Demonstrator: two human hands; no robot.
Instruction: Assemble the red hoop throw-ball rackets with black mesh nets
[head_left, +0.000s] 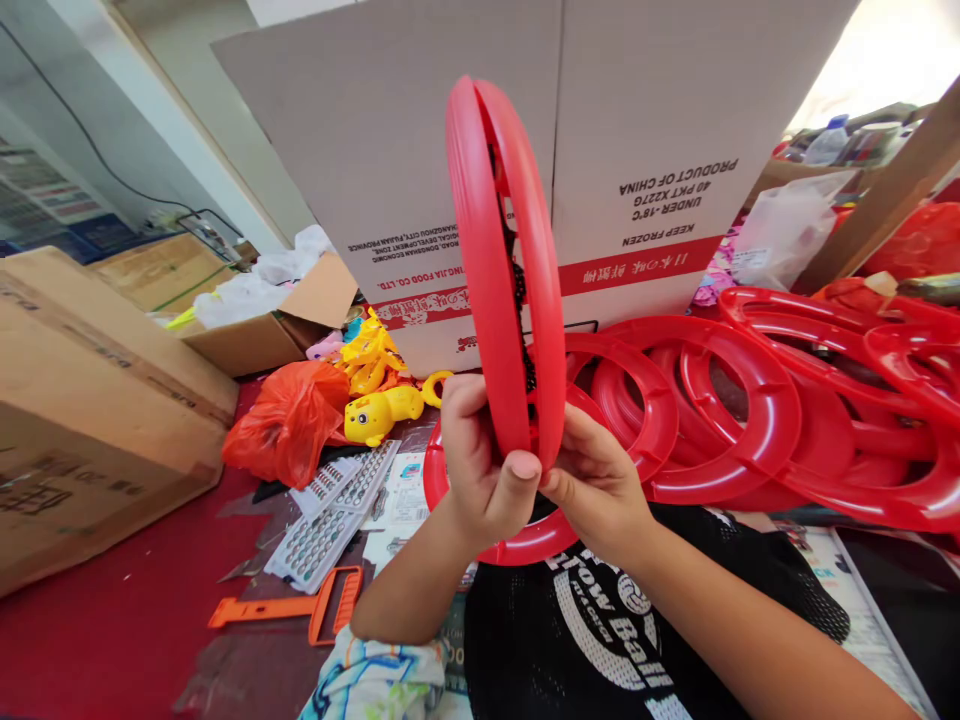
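In front of me two red plastic rings (480,260) stand upright, face to face, seen edge-on. Black mesh shows in the gap between them, which is wider at the middle than at the ends. My left hand (484,475) is closed round the lower left side, its thumb at the bottom edge. With fingers and thumb, my right hand (604,480) grips the lower right side. Below my hands lies black mesh cloth (517,640) with white "Throw Ball" lettering. Another red ring (525,545) lies just behind and below my hands.
Many loose red rings (772,430) are heaped at the right. A large printed carton (637,120) stands behind. To the left are a brown box (97,420), an orange bag (285,420), a yellow toy (382,412), a button-cell tray (330,530) and an orange plastic tool (334,605).
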